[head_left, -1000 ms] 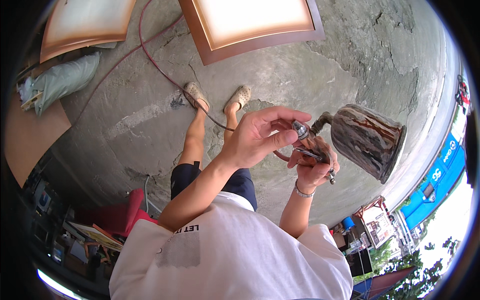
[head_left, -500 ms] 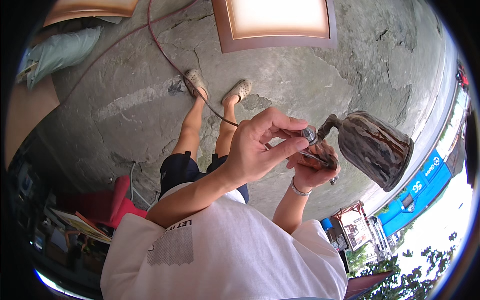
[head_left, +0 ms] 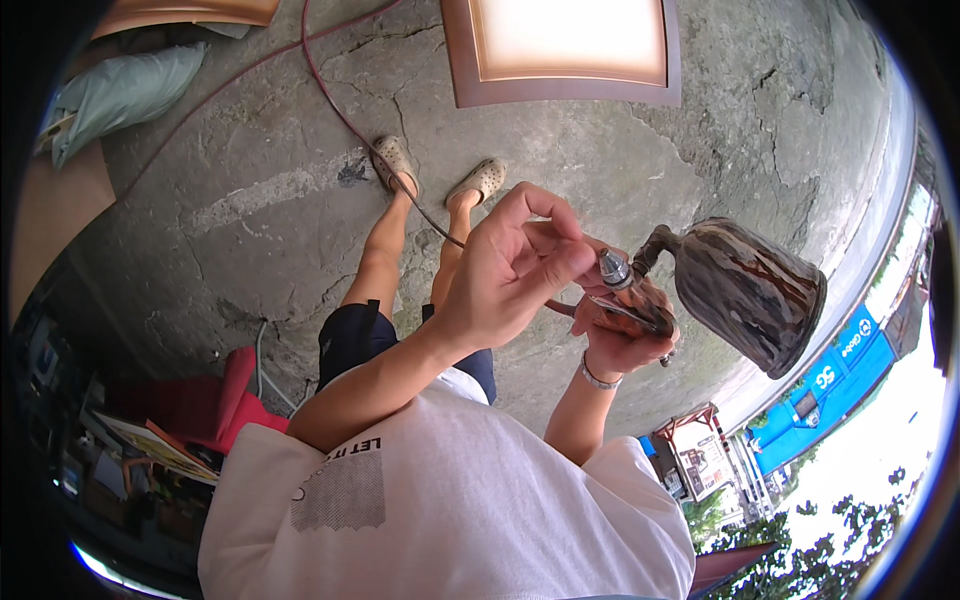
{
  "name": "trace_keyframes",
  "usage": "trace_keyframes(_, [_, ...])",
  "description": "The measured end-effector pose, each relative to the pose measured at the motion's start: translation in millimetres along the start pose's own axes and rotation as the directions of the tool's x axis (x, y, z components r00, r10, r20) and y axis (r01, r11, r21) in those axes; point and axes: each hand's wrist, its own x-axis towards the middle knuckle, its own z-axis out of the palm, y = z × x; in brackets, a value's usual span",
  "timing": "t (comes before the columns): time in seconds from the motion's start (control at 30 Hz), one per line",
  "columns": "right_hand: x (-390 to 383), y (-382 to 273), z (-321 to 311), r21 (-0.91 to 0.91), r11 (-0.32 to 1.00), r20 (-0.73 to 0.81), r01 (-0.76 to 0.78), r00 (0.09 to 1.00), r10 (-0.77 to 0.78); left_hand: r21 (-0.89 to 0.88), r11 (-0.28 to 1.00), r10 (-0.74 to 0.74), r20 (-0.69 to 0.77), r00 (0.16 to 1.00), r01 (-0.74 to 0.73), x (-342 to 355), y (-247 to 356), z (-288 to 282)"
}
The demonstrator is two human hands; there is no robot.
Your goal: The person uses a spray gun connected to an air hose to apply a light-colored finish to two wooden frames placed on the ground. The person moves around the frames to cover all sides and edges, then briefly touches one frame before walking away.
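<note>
My right hand [head_left: 630, 340] is wrapped round a spray gun [head_left: 640, 300] whose body is stained with brown paint. Its paint-streaked cup [head_left: 750, 295] sticks out to the right. The silver nozzle [head_left: 613, 268] points up and left. Beside that nozzle, my left hand [head_left: 520, 265] has its thumb and index finger brought together, apart from the nozzle tip; whether anything small is between them is hidden. A reddish-brown hose [head_left: 335, 110] passes behind my left hand, and a stretch of it shows again near the gun.
Ahead on the cracked concrete floor [head_left: 270, 240] lies a framed panel [head_left: 565, 92] with a brown border and pale middle. A grey-green bag [head_left: 130, 95] is at the far left, a red chair [head_left: 235, 400] at lower left. A blue booth [head_left: 825, 400] stands beyond the right edge.
My left thumb and index finger have come off the nozzle and drawn a little up and left, closing together. My right hand keeps the spray gun nearly in place.
</note>
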Motion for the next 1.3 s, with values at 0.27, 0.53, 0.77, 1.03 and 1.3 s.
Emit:
trace_keyframes(0.27, [12.0, -18.1, 36.9, -0.203, 0.979, 0.17, -0.033, 0.983, 0.068, 0.253, 0.967, 0.051, -0.06, 0.997, -0.034, 3.6, 15.9, -14.1])
trace_keyframes(0.53, [3.7, -8.9, 42.6, -0.2, 0.975, 0.236, 0.094, 0.971, -0.045, 0.199, 0.968, -0.149, -0.02, 0.989, 0.15, -0.3, 33.9, -16.3])
trace_keyframes(0.77, [5.3, -18.3, 51.0, -0.296, 0.954, 0.169, -0.042, 0.981, 0.096, 0.309, 0.945, -0.106, -0.013, 0.994, 0.105, -1.6, 27.0, -21.2])
trace_keyframes(1.03, [-7.4, -0.4, 35.9, -0.439, 0.895, 0.198, 0.078, 0.98, 0.011, 0.339, 0.907, -0.202, -0.164, 0.966, 0.247, -1.7, 23.3, -17.4])
trace_keyframes(1.3, [-14.1, 5.5, 26.8, -0.41, 0.903, 0.226, 0.133, 0.973, -0.04, 0.495, 0.824, -0.195, -0.207, 0.959, 0.275, -0.7, 7.3, -27.0])
